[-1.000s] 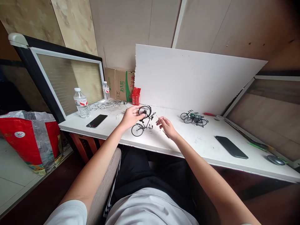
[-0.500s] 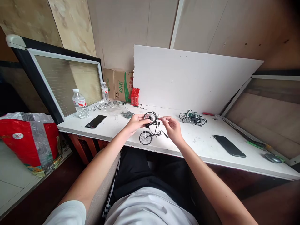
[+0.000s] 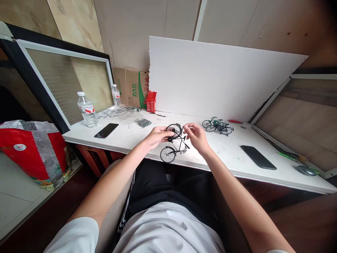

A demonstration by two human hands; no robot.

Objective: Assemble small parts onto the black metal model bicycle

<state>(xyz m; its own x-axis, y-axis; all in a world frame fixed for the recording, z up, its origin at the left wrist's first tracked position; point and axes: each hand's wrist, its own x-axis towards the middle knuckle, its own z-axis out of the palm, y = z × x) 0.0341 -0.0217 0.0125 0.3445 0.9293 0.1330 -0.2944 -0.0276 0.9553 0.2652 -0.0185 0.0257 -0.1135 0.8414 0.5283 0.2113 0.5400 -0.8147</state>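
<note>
L hand point(image 3: 156, 136) grips black model bike point(image 3: 173, 141) by upper wheel, ctr of view; some fingers hidden behind it. R hand point(image 3: 195, 136), fingertips bunched, at wheel's 3 o'clock; can't tell if holding a small pt. Other bikes point(image 3: 217, 126), 2 o'clock, overlap. Lower wheel overlaps table's point(image 3: 223, 158) near edge; open room 4 o'clock, btwn R hand & phone point(image 3: 258, 157).

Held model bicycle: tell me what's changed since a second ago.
The model bicycle has moved rightward and closer to the person, the left hand gripping its upper wheel throughout. The right hand is now nearer that wheel; contact is unclear. The bicycles at right, left phone and nearer bottle stayed put.
</note>
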